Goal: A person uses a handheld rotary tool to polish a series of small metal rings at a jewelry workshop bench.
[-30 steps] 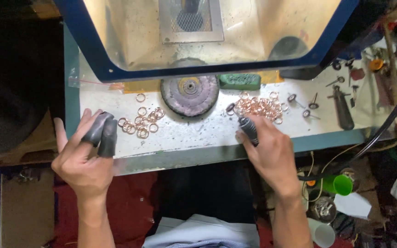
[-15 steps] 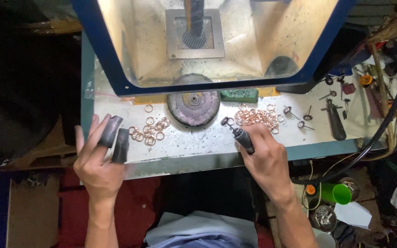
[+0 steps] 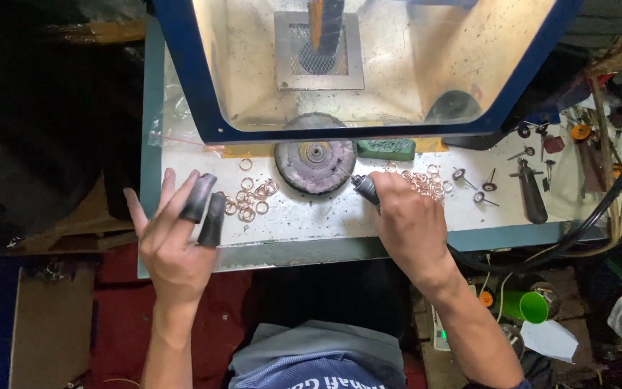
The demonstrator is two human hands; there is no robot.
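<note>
- Rotary handpiece [image 3: 366, 190]: a dark, slim tool held in the right hand [image 3: 408, 229] over the pale desk [image 3: 325, 216]. Its long axis runs diagonally, with the thin tip pointing up and to the left toward the round purple-grey buffing wheel [image 3: 315, 153]; the tip sits at the wheel's right edge.
- Right hand's fingers are closed around the handpiece body, hiding its rear part.
- Left hand [image 3: 174, 238] hovers at the desk's front left edge with fingers spread and holding nothing; two of them wear dark finger guards [image 3: 205, 205].
- Copper-coloured rings [image 3: 250, 198] lie in a loose cluster just right of the left hand; a second pile of rings [image 3: 422, 180] lies just beyond the right hand.
- Green block [image 3: 386, 149] lies beside the wheel, under the blue-framed hood [image 3: 203, 108].
- Small mandrel bits [image 3: 480, 187] lie farther right.
</note>
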